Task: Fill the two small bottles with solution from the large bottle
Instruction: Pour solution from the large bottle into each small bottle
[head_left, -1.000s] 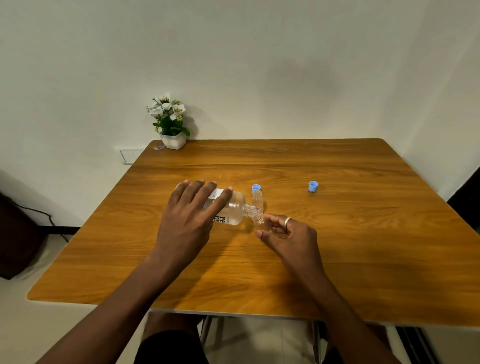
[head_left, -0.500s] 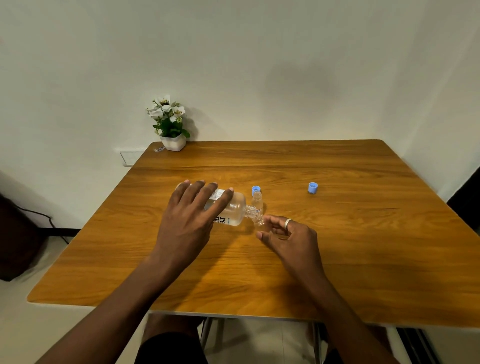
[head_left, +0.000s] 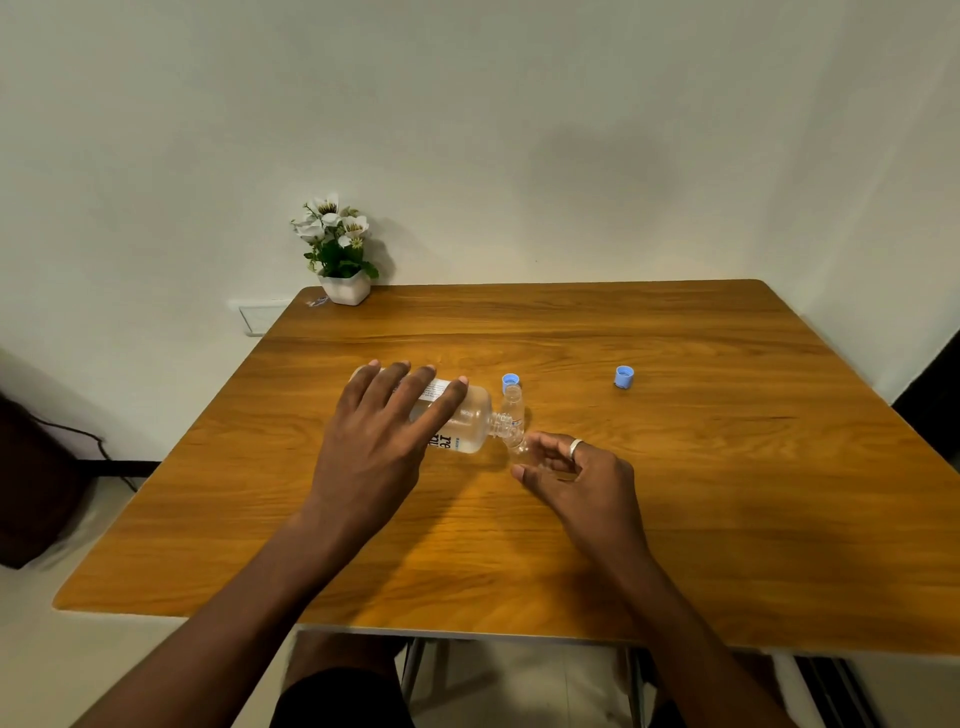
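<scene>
Two hands work over one wooden table, well apart at the wrists and close together at the fingertips. One large bottle is there, clear, with a white label and dark letters. It lies almost level, its long axis running across the table from left to right. Its base is to the left and a little farther off. Its open neck points right and slightly toward the person.

The left hand holds it from above, with four fingers laid across its body and label. The thumb is out of sight, so I cannot tell how it closes underneath.

Two small bottles show, both clear. The near small bottle sits right at the large bottle's mouth, pinched between the thumb and fingertips of the right hand. It is hard to make out against the wood, and I cannot tell whether it touches the table. The far small bottle stands upright just behind the neck, uncapped.

Two blue caps lie on the table. The left cap is just behind the far small bottle, and the right cap is well off to the right.

One ring shows on the right hand. One potted plant with white flowers stands at the far left corner.
</scene>
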